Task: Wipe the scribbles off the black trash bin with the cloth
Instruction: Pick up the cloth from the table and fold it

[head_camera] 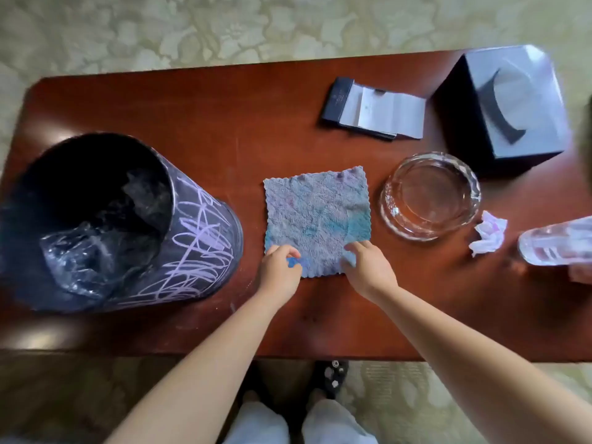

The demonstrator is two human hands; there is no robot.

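Both hands are down on the near edge of the cloth (317,219), which is spread flat on the wooden table (224,123). The left hand (282,270) has its fingertips curled onto the near left corner, looks like a light pinch on the fabric. The right hand (368,267) is on the near right corner with its fingers bent down onto the cloth; can't really tell if it's pinching or just pressing. The cloth is grey with blue-green stains, mostly toward the hands' side.

Just left of the left hand sits the black trash bin (128,225), upright, not touching the cloth. Its side facing the hands is covered in pale purple scribbles (198,245), and there's a crumpled clear plastic liner (96,251) inside.

Beyond the right hand and a bit to the right is a glass ashtray (431,197), just beside the cloth's right edge. Further right there's a crumpled tissue (488,233) and a clear plastic bottle (557,240) lying at the frame edge. On the far side of the table from the hands: a dark tissue box (503,107) and a notepad (374,108) in a dark holder.
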